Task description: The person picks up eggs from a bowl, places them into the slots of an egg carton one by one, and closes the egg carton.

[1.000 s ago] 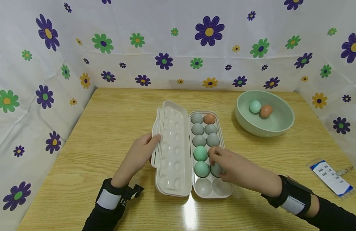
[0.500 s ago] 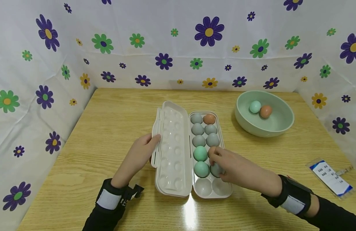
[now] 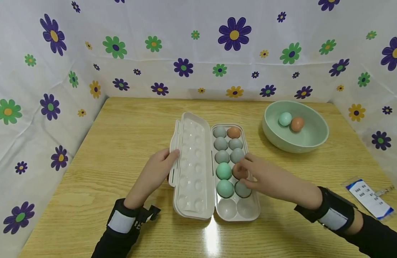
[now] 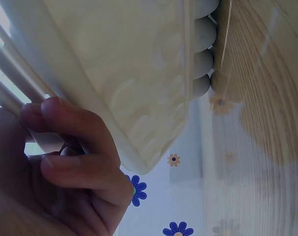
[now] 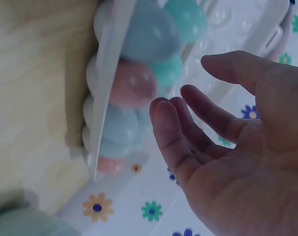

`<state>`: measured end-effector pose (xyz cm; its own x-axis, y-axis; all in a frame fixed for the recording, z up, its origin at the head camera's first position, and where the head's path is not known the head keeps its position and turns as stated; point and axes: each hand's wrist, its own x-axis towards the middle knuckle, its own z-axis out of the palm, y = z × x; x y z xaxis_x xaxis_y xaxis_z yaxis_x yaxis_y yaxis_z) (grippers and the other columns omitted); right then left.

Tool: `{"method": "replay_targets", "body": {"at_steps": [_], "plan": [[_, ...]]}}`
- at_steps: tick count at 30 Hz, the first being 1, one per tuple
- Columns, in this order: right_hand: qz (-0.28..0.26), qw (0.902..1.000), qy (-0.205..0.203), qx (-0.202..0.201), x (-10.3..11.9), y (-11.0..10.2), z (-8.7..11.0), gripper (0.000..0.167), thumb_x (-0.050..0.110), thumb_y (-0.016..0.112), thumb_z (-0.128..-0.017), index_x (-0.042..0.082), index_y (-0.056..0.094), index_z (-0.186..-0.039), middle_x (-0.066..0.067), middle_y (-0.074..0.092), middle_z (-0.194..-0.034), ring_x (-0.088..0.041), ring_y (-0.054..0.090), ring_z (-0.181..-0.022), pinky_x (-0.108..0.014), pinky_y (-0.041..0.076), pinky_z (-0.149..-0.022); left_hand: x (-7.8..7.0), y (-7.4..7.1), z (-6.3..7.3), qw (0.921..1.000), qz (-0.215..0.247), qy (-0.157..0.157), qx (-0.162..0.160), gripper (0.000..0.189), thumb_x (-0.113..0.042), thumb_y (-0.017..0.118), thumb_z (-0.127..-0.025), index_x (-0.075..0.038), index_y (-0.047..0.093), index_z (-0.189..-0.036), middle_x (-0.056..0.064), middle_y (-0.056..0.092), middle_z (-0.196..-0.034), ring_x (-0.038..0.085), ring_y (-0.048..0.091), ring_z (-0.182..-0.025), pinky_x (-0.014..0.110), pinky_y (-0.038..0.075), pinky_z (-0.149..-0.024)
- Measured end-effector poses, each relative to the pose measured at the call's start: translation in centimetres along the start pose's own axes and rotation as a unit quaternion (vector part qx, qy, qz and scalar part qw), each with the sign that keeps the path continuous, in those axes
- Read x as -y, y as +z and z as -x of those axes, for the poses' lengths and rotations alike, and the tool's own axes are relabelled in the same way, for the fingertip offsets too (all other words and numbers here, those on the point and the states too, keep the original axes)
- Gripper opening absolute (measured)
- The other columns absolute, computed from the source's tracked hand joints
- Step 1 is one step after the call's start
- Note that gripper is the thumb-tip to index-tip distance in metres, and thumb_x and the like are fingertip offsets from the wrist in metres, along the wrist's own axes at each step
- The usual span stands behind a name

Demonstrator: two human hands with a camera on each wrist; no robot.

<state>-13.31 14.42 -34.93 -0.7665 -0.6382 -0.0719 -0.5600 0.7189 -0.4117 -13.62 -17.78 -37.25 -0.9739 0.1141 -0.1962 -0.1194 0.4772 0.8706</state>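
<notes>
A white plastic egg carton (image 3: 219,211) stands with its lid (image 3: 192,172) swung out to the left. My left hand (image 3: 158,166) grips the handle strip on the lid's outer edge, its fingers curled in the left wrist view. Over the carton's right column is my right hand (image 3: 267,177); in the right wrist view its fingers are loosely bent and hold nothing, a little apart from the eggs. Nearest to it are a brown egg (image 3: 239,172) in the carton and the grey egg (image 3: 242,190) in front. Two mint-green eggs, several grey ones and another brown egg (image 3: 233,132) fill other cups.
A pale green bowl (image 3: 282,143) at the back right contains a mint egg (image 3: 285,119) and a brown egg (image 3: 297,124). A badge in a clear sleeve (image 3: 369,199) lies on the table's right side. Flower-printed cloth surrounds the wooden table at the back and sides.
My right hand has let go, its fingers lifting and spreading off the brown and grey eggs, and has drawn slightly to the right. The left hand keeps its place on the lid.
</notes>
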Motion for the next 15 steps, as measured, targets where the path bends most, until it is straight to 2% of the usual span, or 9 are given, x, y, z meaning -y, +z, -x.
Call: {"method": "replay_targets", "body": {"at_steps": [6, 11, 15], "plan": [[0.034, 0.9972, 0.061, -0.027, -3.3, -4.2, -1.9, 0.021, 0.022, 0.066, -0.098, 0.008, 0.066, -0.114, -0.009, 0.063, -0.107, -0.02, 0.06, -0.089, -0.034, 0.052, -0.075, -0.1, -0.1, 0.0, 1.0, -0.001, 0.001, -0.002, 0.046, -0.041, 0.042, -0.107, -0.005, 0.064, -0.126, 0.01, 0.07, -0.084, 0.017, 0.065, -0.065, 0.038, 0.057, -0.064], [0.056, 0.9919, 0.104, -0.047, -7.7, -7.5, -3.8, 0.024, 0.018, 0.063, -0.098, 0.0, 0.064, -0.114, -0.017, 0.064, -0.105, -0.027, 0.06, -0.092, -0.043, 0.051, -0.08, 0.0, -0.1, 0.0, 1.0, 0.002, 0.004, 0.0, 0.046, -0.041, 0.042, -0.107, -0.005, 0.065, -0.125, 0.01, 0.07, -0.084, 0.017, 0.065, -0.066, 0.038, 0.057, -0.064], [0.055, 0.986, 0.153, -0.037, -11.6, -9.5, -4.9, 0.03, 0.019, 0.059, -0.1, -0.004, 0.061, -0.119, -0.022, 0.061, -0.111, -0.031, 0.059, -0.095, -0.046, 0.05, -0.08, 0.1, -0.1, 0.1, 0.9999, 0.011, 0.005, 0.005, 0.047, -0.042, 0.042, -0.107, -0.006, 0.064, -0.128, 0.011, 0.07, -0.086, 0.017, 0.066, -0.066, 0.036, 0.056, -0.062]]}}
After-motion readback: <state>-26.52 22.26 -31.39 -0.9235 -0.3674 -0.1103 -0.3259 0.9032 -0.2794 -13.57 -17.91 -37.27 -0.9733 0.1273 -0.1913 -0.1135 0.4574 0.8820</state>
